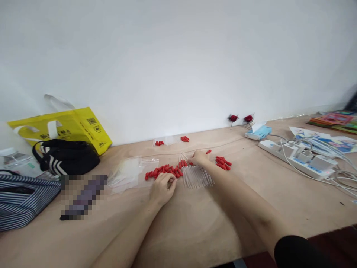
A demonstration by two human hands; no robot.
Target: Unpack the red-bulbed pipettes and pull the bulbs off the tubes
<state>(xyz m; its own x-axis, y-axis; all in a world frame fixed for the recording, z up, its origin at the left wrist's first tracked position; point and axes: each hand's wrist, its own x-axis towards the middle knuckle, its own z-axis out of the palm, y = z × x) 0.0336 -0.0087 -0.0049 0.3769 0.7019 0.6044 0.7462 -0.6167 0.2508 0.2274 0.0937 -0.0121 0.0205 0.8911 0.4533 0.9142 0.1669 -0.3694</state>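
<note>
My left hand (pixel 163 189) rests at the near edge of a heap of red rubber bulbs (pixel 160 171), its fingers curled in and touching the heap. Whatever the left fingertips hold is hidden. Beyond it, my right hand (pixel 199 158) reaches over a row of thin clear tubes (pixel 196 178), fingers pinched at a red rubber bulb (pixel 191 163). Several droppers with red bulbs (pixel 182 163) lie just left of those fingers, their pale stems pointing toward the wall. To the right of my right hand lies a small group of red bulbs (pixel 223 163).
Clear plastic bags (pixel 126 171) lie left of the heap; a small bag with red bulbs (pixel 171 140) lies by the wall. Leftward are a yellow bag (pixel 80 126), black pouch (pixel 74 156) and striped bag (pixel 28 201). Rightward are a tissue pack (pixel 258 132) and power strip (pixel 298 162) with cables.
</note>
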